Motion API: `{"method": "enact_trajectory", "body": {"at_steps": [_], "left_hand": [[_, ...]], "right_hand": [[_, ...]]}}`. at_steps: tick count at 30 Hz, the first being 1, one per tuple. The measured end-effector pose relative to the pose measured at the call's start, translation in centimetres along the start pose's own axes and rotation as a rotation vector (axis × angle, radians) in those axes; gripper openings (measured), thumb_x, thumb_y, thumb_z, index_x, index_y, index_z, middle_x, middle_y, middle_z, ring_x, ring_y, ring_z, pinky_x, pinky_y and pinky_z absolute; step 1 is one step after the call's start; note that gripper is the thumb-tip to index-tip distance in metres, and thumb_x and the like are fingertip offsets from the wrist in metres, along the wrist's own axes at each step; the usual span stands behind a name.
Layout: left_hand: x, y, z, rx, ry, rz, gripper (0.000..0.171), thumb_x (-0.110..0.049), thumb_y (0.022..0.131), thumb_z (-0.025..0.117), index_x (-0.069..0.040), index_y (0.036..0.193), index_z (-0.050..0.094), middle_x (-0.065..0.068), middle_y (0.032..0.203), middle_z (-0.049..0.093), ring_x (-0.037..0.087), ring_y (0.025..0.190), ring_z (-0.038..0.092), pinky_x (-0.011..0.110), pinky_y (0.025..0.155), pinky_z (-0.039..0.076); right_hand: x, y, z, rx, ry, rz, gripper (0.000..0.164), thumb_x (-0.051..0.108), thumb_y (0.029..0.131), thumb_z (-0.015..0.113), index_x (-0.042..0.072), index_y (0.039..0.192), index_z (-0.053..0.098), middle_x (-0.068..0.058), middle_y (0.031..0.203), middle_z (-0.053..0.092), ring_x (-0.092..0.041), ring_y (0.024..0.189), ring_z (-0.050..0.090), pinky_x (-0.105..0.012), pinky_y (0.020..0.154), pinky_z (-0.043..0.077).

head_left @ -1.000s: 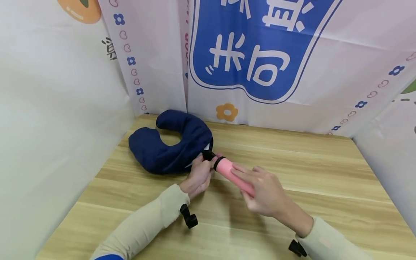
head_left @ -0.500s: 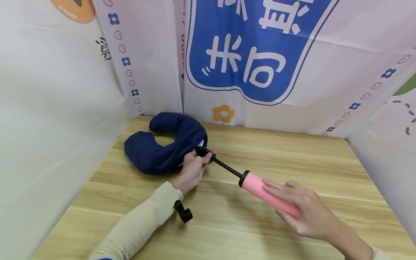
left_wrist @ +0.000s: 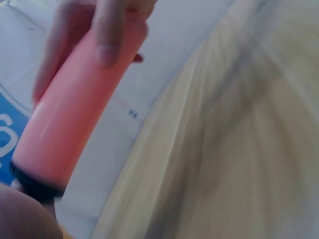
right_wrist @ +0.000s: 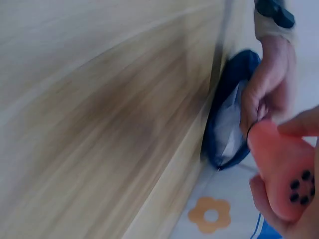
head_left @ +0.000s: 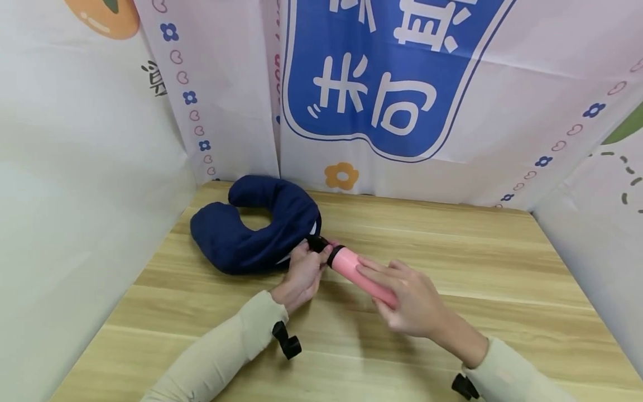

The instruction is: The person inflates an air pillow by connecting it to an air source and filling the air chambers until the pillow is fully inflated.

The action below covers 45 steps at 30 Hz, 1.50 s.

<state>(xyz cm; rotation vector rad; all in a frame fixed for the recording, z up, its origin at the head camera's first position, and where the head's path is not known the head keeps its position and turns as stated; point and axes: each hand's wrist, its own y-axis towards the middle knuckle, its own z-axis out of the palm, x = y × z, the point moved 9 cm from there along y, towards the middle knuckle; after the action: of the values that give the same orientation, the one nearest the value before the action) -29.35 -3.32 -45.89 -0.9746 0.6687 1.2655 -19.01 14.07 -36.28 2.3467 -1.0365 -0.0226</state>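
Note:
A navy U-shaped neck pillow lies at the back left of the table, with white material showing at its side opening in the right wrist view. At that opening my left hand grips the black nozzle end of a pink hand pump. My right hand holds the pink barrel, fingers along its top and thumb beneath. The barrel is pushed up close to my left hand, so the black rod is hidden. Several dark holes dot the barrel's end in the right wrist view.
The wood-grain table meets a printed white sheet at the back, with a blue sign shape on it. White sheets also rise at left and right. A black camera mount sticks out from my left wrist.
My right hand drew the pink barrel back to the lower right, baring the black rod, then pushed it in again toward my left hand. My left hand stays at the pillow.

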Motion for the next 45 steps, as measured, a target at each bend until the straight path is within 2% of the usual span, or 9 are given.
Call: {"method": "enact_trajectory", "body": {"at_steps": [6,11,16,22,28,34,39,42,45], "left_hand": [[-0.7,0.9,0.3,0.078,0.027,-0.006,0.031,0.009,0.101,0.06,0.015,0.131,0.054,0.015,0.117,0.074,0.017,0.108,0.075,0.026,0.099,0.059],[-1.0,1.3,0.1,0.065,0.023,-0.025,0.031,0.007,0.102,0.059,0.013,0.133,0.055,0.015,0.122,0.07,0.023,0.118,0.072,0.025,0.1,0.058],[-0.8,1.2,0.4,0.03,-0.008,-0.022,0.024,0.007,0.102,0.059,0.009,0.126,0.057,0.014,0.119,0.071,0.026,0.121,0.07,0.026,0.102,0.057],[-0.6,-0.3,0.5,-0.032,-0.022,0.003,0.017,0.011,0.1,0.058,0.005,0.116,0.056,0.01,0.108,0.074,0.016,0.105,0.073,0.022,0.094,0.058],[-1.2,-0.3,0.4,0.015,0.016,0.021,0.023,0.01,0.1,0.06,0.008,0.123,0.057,0.016,0.115,0.074,0.014,0.104,0.073,0.021,0.092,0.058],[-2.4,0.2,0.1,0.087,0.062,-0.005,0.027,0.007,0.101,0.062,0.009,0.128,0.058,0.012,0.115,0.074,0.013,0.107,0.073,0.023,0.1,0.058],[-2.6,1.0,0.0,0.093,0.042,-0.028,0.03,0.005,0.103,0.06,0.008,0.132,0.056,0.009,0.117,0.071,0.012,0.109,0.072,0.022,0.101,0.057],[-2.6,1.2,-0.4,0.059,0.016,-0.023,0.026,0.005,0.103,0.06,0.005,0.129,0.059,0.011,0.119,0.07,0.013,0.109,0.071,0.021,0.098,0.057],[-2.0,0.9,-0.1,0.051,-0.002,-0.029,0.021,0.006,0.103,0.059,0.004,0.124,0.06,0.009,0.114,0.073,0.013,0.107,0.072,0.022,0.098,0.058]], "right_hand": [[-0.8,-3.6,-2.1,0.037,0.042,-0.004,0.07,0.014,0.08,0.084,0.023,0.147,0.064,0.005,0.151,0.063,0.0,0.086,0.048,-0.007,0.053,0.034],[-0.7,-5.7,-5.0,0.039,0.056,-0.032,0.072,0.01,0.076,0.084,0.022,0.145,0.065,0.005,0.15,0.064,0.001,0.089,0.048,-0.006,0.064,0.038],[0.0,-4.4,-5.6,-0.045,0.003,-0.062,0.068,0.011,0.071,0.082,0.022,0.138,0.072,0.005,0.14,0.071,0.0,0.078,0.046,-0.006,0.056,0.032],[0.9,-0.9,-2.1,-0.127,-0.004,-0.066,0.066,0.011,0.067,0.081,0.019,0.132,0.075,0.002,0.133,0.075,-0.006,0.072,0.05,-0.011,0.05,0.034],[0.3,0.0,-0.5,-0.043,0.011,-0.037,0.065,0.013,0.075,0.082,0.02,0.139,0.071,0.004,0.142,0.07,-0.007,0.076,0.05,-0.013,0.049,0.034],[0.1,-2.8,-2.6,0.063,-0.006,-0.048,0.063,0.02,0.09,0.078,0.025,0.15,0.061,0.01,0.154,0.061,-0.003,0.09,0.051,-0.011,0.051,0.033],[0.3,-4.7,-5.4,0.01,-0.008,-0.14,0.046,0.04,0.108,0.048,0.02,0.146,0.065,0.006,0.149,0.065,-0.003,0.089,0.051,-0.007,0.057,0.037],[0.5,-5.1,-6.7,-0.035,-0.003,-0.168,0.048,0.041,0.107,0.044,0.018,0.141,0.069,0.004,0.144,0.069,-0.003,0.086,0.05,-0.006,0.057,0.034],[1.1,-4.4,-6.6,-0.07,-0.019,-0.184,0.044,0.027,0.096,0.061,0.017,0.137,0.072,0.001,0.139,0.072,-0.004,0.081,0.05,-0.009,0.058,0.037]]}}
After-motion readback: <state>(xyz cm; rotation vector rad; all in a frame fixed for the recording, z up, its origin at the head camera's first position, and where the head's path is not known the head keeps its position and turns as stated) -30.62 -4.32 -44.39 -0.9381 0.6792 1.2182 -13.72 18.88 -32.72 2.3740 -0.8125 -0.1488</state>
